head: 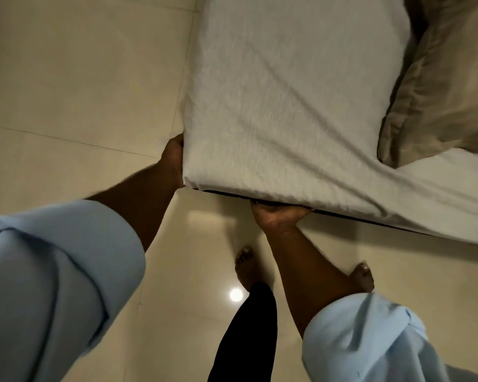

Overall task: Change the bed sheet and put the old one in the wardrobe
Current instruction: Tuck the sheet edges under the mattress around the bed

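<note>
Left hand (174, 161), right hand (277, 216) at sheet corner (213, 166)

The bed sheet (287, 106) is matt white cloth with a fine crinkled weave, and the pillow (439, 100) beside it wears a beige fabric with a faint sheen. The cream floor tiles (80, 92) are glossy and mirror a lamp; the pale blue sleeves (53, 285) are smooth cloth.
</note>
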The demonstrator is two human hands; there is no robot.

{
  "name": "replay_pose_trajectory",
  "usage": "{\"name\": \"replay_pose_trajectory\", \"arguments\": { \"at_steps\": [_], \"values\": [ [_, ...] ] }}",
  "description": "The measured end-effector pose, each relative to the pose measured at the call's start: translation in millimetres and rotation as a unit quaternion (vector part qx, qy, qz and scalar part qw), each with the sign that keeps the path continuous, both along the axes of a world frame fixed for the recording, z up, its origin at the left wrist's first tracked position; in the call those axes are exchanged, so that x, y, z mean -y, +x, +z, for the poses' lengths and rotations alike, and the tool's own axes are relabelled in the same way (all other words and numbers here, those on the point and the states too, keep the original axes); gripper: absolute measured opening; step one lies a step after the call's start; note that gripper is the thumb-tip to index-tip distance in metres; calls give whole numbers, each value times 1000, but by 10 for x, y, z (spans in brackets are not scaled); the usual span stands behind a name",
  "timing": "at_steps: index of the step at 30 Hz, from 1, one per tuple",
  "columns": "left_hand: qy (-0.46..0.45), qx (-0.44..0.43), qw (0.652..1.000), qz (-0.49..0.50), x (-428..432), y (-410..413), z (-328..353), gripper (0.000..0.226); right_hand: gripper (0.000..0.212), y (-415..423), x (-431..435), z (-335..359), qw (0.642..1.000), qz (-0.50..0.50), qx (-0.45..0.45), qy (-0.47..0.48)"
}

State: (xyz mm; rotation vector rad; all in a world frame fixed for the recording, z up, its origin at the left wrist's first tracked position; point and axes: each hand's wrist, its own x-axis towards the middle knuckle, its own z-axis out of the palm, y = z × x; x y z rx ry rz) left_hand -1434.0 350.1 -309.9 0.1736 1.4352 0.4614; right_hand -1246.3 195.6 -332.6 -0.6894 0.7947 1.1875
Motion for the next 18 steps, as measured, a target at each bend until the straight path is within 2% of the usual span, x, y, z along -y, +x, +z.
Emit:
{"name": "replay_pose_trajectory", "arguments": {
  "at_steps": [1,3,4,5,7,8,11,13,16,18],
  "values": [
    [-4,-21,1000,-2,-79,-102,-223,37,93,-13,7,11,1000,8,8,-22],
    [-2,-70,997,-13,-262,-415,-923,75,93,-40,26,41,996,30,21,-87],
    [-4,-112,994,-14,-295,-428,-994,91,92,-43,41,51,992,41,23,-114],
    [-4,-144,990,-12,-307,-360,-857,97,91,-48,46,66,989,49,23,-139],
    [42,-197,979,-16,-254,-29,-177,83,86,-62,91,79,978,79,20,-192],
    [63,-223,973,-25,-268,34,-84,78,83,-79,115,91,972,107,18,-210],
    [80,-228,970,-29,-330,57,-64,62,78,-151,222,163,948,237,21,-211],
    [66,-223,972,-32,-389,33,-61,51,74,-223,237,227,915,339,36,-215],
    [27,-217,976,1,-452,-10,-42,48,66,-369,241,284,853,454,74,-247],
    [12,-206,978,17,-522,-16,-53,47,62,-462,174,243,836,495,90,-219]
  ]
}}
